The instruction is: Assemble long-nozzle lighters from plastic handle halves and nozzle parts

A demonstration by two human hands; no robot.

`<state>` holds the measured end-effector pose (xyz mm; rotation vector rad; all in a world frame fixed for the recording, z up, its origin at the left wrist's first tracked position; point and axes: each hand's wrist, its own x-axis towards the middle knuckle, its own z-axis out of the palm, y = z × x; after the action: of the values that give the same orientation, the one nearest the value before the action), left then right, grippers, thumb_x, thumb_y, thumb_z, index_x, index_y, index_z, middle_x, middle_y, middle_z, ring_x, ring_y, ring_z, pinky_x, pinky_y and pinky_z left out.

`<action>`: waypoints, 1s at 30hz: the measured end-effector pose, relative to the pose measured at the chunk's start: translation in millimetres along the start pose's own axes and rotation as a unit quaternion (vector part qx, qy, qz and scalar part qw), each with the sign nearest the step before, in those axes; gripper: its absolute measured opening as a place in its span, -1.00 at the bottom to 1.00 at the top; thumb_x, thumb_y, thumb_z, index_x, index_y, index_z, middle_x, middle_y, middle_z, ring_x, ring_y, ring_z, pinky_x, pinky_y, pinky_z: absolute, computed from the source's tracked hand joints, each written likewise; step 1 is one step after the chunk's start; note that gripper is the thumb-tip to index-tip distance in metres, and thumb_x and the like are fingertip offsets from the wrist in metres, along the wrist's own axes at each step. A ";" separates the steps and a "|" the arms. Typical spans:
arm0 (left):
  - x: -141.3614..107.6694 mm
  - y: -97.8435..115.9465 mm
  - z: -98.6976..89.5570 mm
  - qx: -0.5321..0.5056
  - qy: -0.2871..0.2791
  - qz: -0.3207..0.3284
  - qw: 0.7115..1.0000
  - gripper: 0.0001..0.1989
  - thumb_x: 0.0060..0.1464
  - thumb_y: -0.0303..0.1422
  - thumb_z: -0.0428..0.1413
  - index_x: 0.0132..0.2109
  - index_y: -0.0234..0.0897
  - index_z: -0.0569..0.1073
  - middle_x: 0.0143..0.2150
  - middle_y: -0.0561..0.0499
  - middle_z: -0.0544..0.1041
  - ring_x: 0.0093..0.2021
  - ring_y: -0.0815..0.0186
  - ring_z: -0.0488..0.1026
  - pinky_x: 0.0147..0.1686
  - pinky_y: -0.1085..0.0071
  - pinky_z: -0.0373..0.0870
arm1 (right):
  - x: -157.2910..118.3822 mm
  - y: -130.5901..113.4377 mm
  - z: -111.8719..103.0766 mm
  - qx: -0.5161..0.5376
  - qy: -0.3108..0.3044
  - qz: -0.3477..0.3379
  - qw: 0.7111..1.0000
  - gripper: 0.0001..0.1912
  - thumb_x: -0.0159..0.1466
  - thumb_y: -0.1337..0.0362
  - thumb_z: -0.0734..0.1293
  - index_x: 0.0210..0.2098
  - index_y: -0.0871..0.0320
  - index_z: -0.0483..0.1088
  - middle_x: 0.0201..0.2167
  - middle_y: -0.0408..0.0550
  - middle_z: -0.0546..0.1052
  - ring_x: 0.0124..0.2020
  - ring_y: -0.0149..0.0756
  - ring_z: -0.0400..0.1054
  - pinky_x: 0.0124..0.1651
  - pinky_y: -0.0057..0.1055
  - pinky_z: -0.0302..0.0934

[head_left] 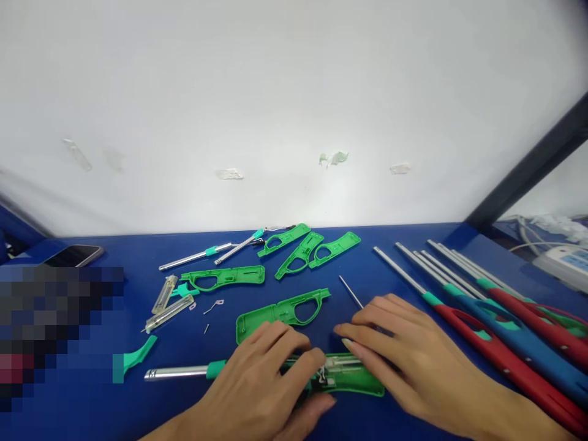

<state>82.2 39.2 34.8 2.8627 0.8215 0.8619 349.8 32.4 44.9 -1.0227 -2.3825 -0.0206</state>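
My left hand (pixel 271 380) is closed around a gas lighter being put together, its long metal tube (pixel 177 372) pointing left past a teal collar (pixel 215 369). Its open green half shell (pixel 356 384) shows a clear fuel tank (pixel 342 362) and a small metal part inside. Over the shell's right end is my right hand (pixel 395 349), thumb and forefinger drawn together; what they pinch, if anything, is hidden. A thin metal rod (pixel 350 290) runs under the right hand's fingers. Just behind lies another green half shell (pixel 271 315), hollow side up.
Several green half shells (pixel 229 277) and two metal tubes (pixel 195 256) lie at the back. Clear fuel tanks (pixel 169 312), a teal trigger (pixel 140 355) and tiny metal parts are at left, beside a phone (pixel 73 256). Red and blue lighters (pixel 500 349) line the right.
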 end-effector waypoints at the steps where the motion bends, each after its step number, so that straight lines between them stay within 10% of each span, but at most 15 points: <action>1: 0.8 0.4 -0.6 -0.001 0.003 0.002 1.000 -0.80 0.49 -0.28 0.02 0.09 -0.23 0.47 -0.08 -0.06 0.62 -0.10 0.11 0.55 -0.07 0.17 0.58 | 1.1 2.1 -0.3 0.011 -0.004 0.006 1.000 -0.77 0.56 0.30 0.24 0.04 0.03 0.54 -0.21 -0.12 0.61 -0.21 -0.23 0.46 -0.02 -0.20 0.24; 16: 5.7 -9.4 -3.5 -0.036 0.061 0.044 0.997 -0.68 0.37 -0.60 -0.11 0.07 -0.25 0.43 -0.09 -0.09 0.55 -0.05 0.18 0.47 -0.05 0.19 0.55 | 7.4 17.2 10.7 -0.030 0.031 0.050 0.998 -0.78 0.48 0.16 0.39 0.04 0.14 0.51 0.01 -0.01 0.60 -0.09 -0.22 0.54 -0.02 -0.14 0.50; 30: 18.9 -52.7 -4.7 0.077 0.070 -0.025 0.994 -0.77 0.41 -0.25 0.19 0.10 -0.27 0.53 0.09 -0.11 0.58 0.04 0.15 0.57 0.07 0.08 0.58 | 21.5 10.9 14.6 -0.053 0.111 0.099 0.987 -0.69 0.48 0.13 0.39 0.15 0.11 0.48 0.13 0.05 0.56 0.00 -0.15 0.54 0.05 -0.07 0.49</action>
<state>67.9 93.3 38.5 2.9231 1.0128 1.0488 338.1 57.7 40.8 -1.2349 -2.0889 -0.1819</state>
